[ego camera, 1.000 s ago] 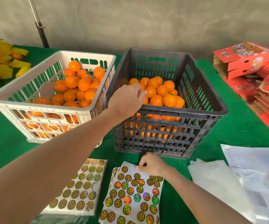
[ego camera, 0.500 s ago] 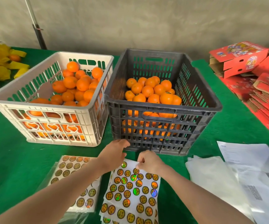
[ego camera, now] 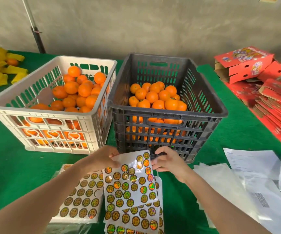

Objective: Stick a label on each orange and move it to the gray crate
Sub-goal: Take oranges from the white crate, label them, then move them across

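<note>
While the left hand [ego camera: 101, 160] pinches the top corner of a lifted label sheet [ego camera: 129, 183], its print too small to read, the right hand [ego camera: 168, 163] seems to pinch its right edge; oranges [ego camera: 84, 90] fill the white crate [ego camera: 40, 114] and the gray crate [ego camera: 170, 114].

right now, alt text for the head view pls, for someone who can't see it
The left hand pinches the top sticker sheet by its far corner; the right hand is at its right edge. Behind, on a green table, a white crate and a gray crate sit side by side, both holding oranges.
</note>
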{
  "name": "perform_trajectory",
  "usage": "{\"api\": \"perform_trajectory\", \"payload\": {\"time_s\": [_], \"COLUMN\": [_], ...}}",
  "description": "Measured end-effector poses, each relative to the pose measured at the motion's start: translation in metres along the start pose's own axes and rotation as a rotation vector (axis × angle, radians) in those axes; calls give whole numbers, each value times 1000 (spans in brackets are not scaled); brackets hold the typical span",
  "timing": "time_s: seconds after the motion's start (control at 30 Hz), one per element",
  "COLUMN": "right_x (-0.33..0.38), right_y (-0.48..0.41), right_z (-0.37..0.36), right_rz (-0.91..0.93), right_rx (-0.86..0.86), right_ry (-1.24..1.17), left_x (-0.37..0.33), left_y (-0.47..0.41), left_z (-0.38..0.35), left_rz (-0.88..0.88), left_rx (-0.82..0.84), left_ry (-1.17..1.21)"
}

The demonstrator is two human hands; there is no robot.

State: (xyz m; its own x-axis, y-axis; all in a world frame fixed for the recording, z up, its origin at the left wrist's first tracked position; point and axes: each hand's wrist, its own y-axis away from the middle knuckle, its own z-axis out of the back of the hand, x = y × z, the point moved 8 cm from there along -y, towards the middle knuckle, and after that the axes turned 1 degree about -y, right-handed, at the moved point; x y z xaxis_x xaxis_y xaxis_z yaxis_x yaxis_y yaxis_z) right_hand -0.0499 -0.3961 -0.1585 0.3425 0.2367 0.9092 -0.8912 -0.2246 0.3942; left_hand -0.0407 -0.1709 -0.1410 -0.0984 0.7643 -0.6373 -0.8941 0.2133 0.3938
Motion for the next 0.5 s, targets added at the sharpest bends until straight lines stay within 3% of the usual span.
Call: {"api": "perform_trajectory", "payload": {"time_s": [0.23,0.37,0.5], "right_x": [22,33,36], "right_y": [2,5,7], "right_z": [-16,-25,-28], "right_rz": [190,258,297], "right_rx": [-106,-80,-121], "right_ry": [42,63,196], "left_x": [-17,-53,-58], "left_y": [7,-1,-14], "left_z": [3,2,-12], "left_rz": [8,-39,127], "left_rx": [192,111,25], "left_ry": [-52,159,78]}}
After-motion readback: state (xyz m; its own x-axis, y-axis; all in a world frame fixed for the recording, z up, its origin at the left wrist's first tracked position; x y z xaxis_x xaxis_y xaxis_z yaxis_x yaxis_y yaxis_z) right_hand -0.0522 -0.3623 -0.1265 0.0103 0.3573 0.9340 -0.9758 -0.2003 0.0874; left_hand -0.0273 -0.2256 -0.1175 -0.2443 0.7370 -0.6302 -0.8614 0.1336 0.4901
